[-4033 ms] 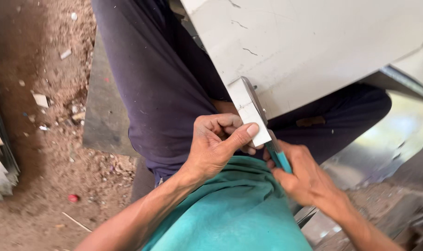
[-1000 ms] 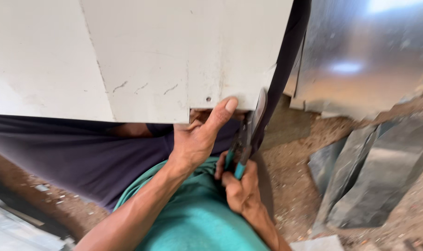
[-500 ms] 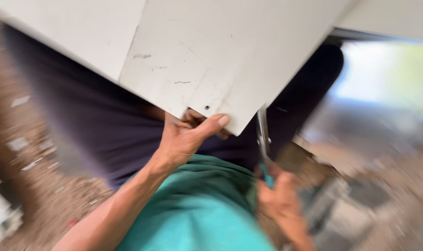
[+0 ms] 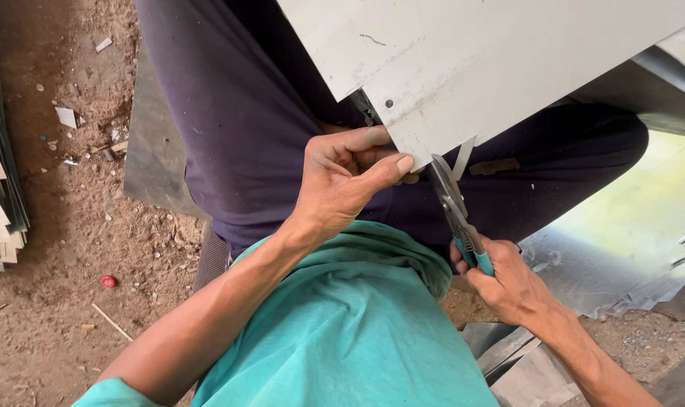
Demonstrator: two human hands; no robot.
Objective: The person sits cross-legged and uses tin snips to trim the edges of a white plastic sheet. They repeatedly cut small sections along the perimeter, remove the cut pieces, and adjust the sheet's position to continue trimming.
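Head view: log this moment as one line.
left hand: grips corner of white metal sheet | right hand: holds snips, blades at sheet edge | cut strip hangs | ground: dirt floor

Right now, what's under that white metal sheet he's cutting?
Under the white metal sheet: dark purple trousers and the left hand, thumb on top of its edge. The teal-handled snips in the right hand bite that edge. The fingertips beneath are hidden.

No packages, labels, signs or screens are in view.
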